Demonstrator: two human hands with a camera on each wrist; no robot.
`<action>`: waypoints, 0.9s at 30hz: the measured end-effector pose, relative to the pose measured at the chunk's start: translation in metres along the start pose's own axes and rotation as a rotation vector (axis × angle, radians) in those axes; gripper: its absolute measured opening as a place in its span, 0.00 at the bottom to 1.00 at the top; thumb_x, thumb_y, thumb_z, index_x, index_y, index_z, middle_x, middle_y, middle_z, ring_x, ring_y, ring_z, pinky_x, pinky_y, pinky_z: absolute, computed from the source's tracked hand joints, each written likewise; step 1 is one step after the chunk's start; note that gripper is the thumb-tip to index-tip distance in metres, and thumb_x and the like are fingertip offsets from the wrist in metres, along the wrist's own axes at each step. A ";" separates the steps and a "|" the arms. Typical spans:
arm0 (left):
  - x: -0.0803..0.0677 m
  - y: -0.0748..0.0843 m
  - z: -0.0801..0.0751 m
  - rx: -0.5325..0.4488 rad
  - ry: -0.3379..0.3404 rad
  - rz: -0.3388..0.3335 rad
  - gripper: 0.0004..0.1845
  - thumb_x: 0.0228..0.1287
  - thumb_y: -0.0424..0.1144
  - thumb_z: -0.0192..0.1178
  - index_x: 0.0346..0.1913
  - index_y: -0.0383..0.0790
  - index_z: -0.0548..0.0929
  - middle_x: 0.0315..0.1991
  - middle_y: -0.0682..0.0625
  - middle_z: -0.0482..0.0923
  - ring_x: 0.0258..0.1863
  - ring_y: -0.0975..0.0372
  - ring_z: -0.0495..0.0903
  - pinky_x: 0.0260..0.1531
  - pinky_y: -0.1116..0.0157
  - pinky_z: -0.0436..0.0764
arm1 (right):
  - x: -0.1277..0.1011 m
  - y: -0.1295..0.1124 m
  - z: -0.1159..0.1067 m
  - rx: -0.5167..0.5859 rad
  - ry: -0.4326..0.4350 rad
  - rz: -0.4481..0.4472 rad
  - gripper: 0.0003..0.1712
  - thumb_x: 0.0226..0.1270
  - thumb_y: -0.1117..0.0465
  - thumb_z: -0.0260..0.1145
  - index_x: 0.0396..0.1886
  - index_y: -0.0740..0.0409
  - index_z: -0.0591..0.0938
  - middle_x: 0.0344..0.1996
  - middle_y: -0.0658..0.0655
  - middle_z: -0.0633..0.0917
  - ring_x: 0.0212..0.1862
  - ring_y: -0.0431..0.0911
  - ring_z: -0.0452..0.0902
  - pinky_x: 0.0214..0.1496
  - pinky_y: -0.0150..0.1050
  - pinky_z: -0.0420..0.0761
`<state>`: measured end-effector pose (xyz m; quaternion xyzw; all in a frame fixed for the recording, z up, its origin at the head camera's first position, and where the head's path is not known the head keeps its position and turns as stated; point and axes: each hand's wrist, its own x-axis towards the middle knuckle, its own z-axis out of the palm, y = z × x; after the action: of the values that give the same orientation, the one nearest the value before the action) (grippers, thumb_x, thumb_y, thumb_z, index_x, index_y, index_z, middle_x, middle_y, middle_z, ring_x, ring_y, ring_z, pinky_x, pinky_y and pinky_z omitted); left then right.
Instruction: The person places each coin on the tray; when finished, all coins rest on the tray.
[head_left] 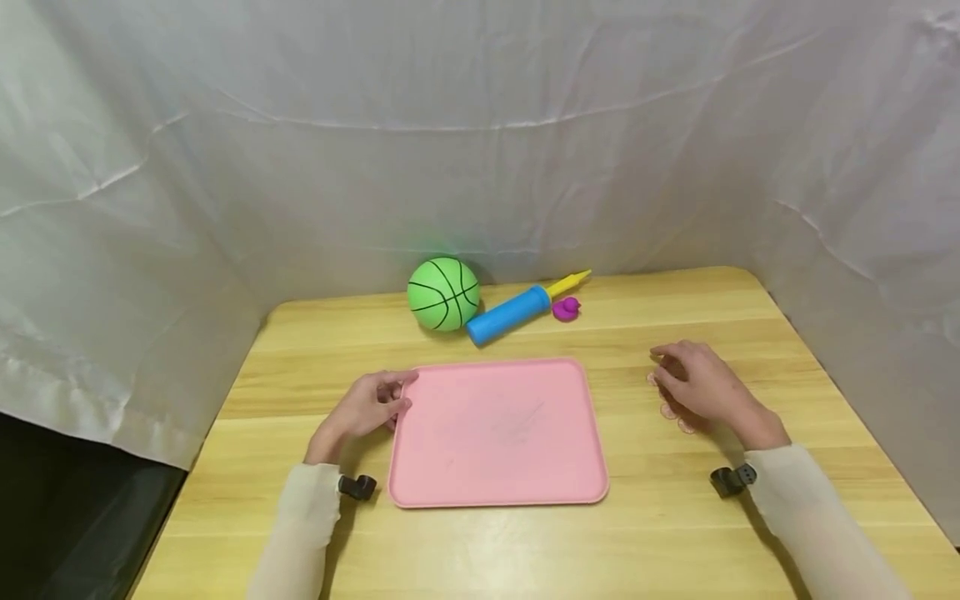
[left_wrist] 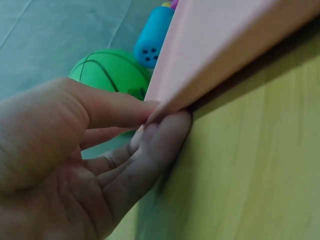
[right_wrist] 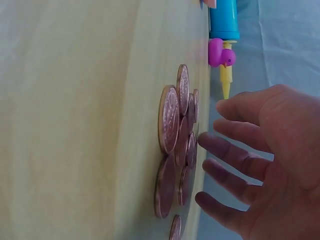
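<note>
Left hand (head_left: 363, 406) pinches the pink tray (head_left: 465, 442), apparently steadying it. Right hand (head_left: 701, 383) hovers loose-fingered by coins (right_wrist: 170, 120); gathering them would need curled fingers

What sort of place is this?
Probably a small filming corner: pale cloth hangs behind the table and at both its sides, and there are two black wrist gadgets.

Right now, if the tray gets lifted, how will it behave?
Probably stiff: the tray keeps straight sides and a raised rim. Likely light for its size, since it looks thin and shallow. Apt to tilt if lifted as held: the left hand pinches it only near one corner.
</note>
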<state>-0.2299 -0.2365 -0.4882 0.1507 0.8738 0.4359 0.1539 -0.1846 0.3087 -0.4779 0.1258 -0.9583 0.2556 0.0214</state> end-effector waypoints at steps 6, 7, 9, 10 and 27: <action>0.013 0.004 0.007 -0.008 -0.029 0.045 0.28 0.70 0.29 0.62 0.72 0.40 0.75 0.31 0.43 0.74 0.23 0.59 0.79 0.20 0.61 0.90 | 0.000 -0.001 -0.004 0.000 0.008 0.040 0.22 0.74 0.61 0.64 0.65 0.64 0.78 0.59 0.69 0.80 0.62 0.67 0.74 0.65 0.69 0.76; 0.014 0.004 0.008 -0.013 -0.032 0.052 0.28 0.69 0.28 0.62 0.71 0.39 0.74 0.31 0.43 0.74 0.23 0.59 0.79 0.20 0.61 0.90 | 0.000 -0.001 -0.003 0.001 0.008 0.041 0.22 0.74 0.61 0.64 0.65 0.63 0.78 0.59 0.69 0.79 0.62 0.67 0.74 0.65 0.69 0.76; 0.014 0.003 0.009 -0.023 -0.034 0.059 0.28 0.69 0.27 0.62 0.71 0.38 0.74 0.31 0.43 0.73 0.22 0.59 0.79 0.19 0.60 0.90 | -0.001 -0.001 -0.002 0.002 0.007 0.038 0.23 0.74 0.61 0.64 0.65 0.63 0.78 0.58 0.69 0.80 0.61 0.66 0.74 0.64 0.69 0.77; 0.013 0.003 0.009 -0.030 -0.033 0.059 0.28 0.69 0.26 0.62 0.71 0.38 0.75 0.31 0.43 0.73 0.22 0.59 0.79 0.19 0.59 0.90 | -0.001 -0.001 -0.001 0.002 0.005 0.037 0.23 0.74 0.61 0.64 0.65 0.64 0.78 0.57 0.69 0.80 0.60 0.66 0.75 0.63 0.69 0.78; 0.016 0.010 0.019 -0.113 -0.018 0.028 0.28 0.68 0.24 0.60 0.70 0.40 0.74 0.33 0.44 0.71 0.23 0.58 0.82 0.23 0.56 0.93 | 0.000 0.005 -0.013 0.049 -0.042 0.104 0.27 0.72 0.63 0.65 0.69 0.62 0.74 0.56 0.69 0.84 0.56 0.65 0.82 0.61 0.67 0.82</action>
<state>-0.2356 -0.2107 -0.4928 0.1577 0.8443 0.4853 0.1638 -0.1862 0.3195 -0.4687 0.0818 -0.9572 0.2771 -0.0153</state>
